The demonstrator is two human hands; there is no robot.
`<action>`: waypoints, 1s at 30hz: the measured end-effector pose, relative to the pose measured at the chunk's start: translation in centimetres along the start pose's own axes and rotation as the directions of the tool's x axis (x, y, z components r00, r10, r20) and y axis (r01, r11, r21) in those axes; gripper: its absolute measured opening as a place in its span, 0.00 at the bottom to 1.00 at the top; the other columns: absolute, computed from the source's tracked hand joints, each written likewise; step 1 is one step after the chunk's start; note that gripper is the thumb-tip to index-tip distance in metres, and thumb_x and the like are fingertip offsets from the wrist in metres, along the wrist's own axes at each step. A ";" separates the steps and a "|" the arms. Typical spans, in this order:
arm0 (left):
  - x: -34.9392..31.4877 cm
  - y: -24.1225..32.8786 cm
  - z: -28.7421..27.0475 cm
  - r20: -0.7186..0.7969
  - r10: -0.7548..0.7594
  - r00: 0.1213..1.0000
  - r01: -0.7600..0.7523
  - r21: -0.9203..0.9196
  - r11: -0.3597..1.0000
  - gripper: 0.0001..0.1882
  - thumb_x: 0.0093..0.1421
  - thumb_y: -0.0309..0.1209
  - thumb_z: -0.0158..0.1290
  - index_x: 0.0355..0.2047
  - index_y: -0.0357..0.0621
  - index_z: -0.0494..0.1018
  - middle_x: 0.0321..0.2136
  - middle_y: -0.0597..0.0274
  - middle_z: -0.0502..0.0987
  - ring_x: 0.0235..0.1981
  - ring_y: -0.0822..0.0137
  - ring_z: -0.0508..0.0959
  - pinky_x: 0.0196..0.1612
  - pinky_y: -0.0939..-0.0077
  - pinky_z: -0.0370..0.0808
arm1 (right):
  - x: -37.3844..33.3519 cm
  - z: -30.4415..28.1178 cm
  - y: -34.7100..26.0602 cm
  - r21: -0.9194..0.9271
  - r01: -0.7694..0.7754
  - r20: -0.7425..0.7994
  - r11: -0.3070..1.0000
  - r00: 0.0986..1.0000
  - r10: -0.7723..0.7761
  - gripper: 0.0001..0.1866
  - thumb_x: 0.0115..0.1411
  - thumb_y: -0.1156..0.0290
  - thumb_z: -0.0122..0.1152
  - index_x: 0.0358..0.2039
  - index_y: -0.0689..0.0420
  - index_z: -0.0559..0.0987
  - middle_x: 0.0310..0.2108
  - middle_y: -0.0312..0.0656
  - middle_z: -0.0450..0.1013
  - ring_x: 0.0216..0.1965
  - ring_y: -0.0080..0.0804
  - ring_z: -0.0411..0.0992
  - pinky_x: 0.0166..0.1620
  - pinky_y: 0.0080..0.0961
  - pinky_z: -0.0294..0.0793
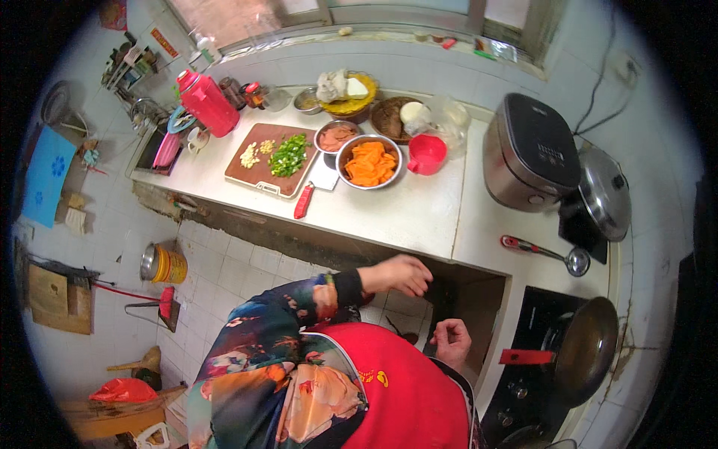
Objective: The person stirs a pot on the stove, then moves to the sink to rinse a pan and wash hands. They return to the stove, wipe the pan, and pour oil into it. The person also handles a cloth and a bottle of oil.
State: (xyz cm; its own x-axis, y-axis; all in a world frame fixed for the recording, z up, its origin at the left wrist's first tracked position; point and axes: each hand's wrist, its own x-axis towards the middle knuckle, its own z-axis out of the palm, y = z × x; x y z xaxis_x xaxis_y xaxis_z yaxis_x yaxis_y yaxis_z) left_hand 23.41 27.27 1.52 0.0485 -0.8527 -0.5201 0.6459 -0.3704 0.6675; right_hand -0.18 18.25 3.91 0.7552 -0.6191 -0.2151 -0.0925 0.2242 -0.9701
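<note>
My left hand (399, 276) hangs in the air just off the counter's front edge, its fingers loosely bent and a little apart, with nothing seen in it. Lower and to the right is my right hand (452, 341), its fingers curled in; I see nothing in it. On the counter (396, 217) ahead, a steel bowl holds orange slices (370, 164), and a smaller bowl holds pinkish slices (336, 137). Chopped greens (290, 155) and pale minced bits (250, 155) lie on a cutting board (250, 176). A cleaver with a red handle (304, 201) rests beside the board.
Right of me are a rice cooker (532, 153), a pot lid (604, 192), a ladle (550, 253) and a wok (587, 352) on a black cooktop (535, 318). A red cup (427, 154) and a pink thermos (208, 103) stand farther back. A yellow bucket (170, 265) is at left.
</note>
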 end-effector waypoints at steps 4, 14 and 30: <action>-5.2 8.8 -9.5 -0.426 0.618 0.661 -0.449 0.435 0.781 0.14 0.58 0.38 0.54 0.39 0.43 0.71 0.29 0.65 0.75 0.28 0.74 0.75 0.30 0.81 0.73 | 2.8 2.8 -0.8 -0.140 0.032 0.018 0.990 0.999 -0.030 0.08 0.58 0.77 0.56 0.39 0.59 0.73 0.24 0.32 0.67 0.23 0.14 0.65 0.25 0.13 0.67; -4.8 26.1 -31.6 -0.050 0.997 -0.066 0.192 0.979 0.062 0.44 0.45 0.30 0.57 0.60 0.34 0.47 0.48 0.32 0.59 0.48 0.42 0.63 0.51 0.56 0.64 | 6.7 12.4 -2.6 -0.401 -0.004 0.045 0.916 0.999 0.024 0.17 0.57 0.79 0.54 0.48 0.60 0.70 0.35 0.38 0.70 0.29 0.18 0.68 0.31 0.18 0.73; -30.4 10.3 -31.9 -0.697 0.652 0.299 -0.222 0.613 0.758 0.12 0.60 0.33 0.44 0.26 0.37 0.70 0.17 0.66 0.69 0.16 0.74 0.71 0.21 0.77 0.71 | 14.1 24.7 1.1 -0.410 0.447 0.568 0.795 0.807 -0.160 0.13 0.53 0.82 0.54 0.40 0.61 0.74 0.32 0.39 0.70 0.27 0.21 0.68 0.29 0.17 0.69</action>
State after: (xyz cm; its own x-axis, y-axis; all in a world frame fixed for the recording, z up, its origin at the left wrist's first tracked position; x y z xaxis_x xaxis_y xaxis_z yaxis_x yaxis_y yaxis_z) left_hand 52.88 61.13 7.14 0.9666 -0.2393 -0.0920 0.0117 -0.3174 0.9482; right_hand 26.38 28.40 2.56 0.9931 -0.1077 0.0453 -0.0025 -0.4070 -0.9134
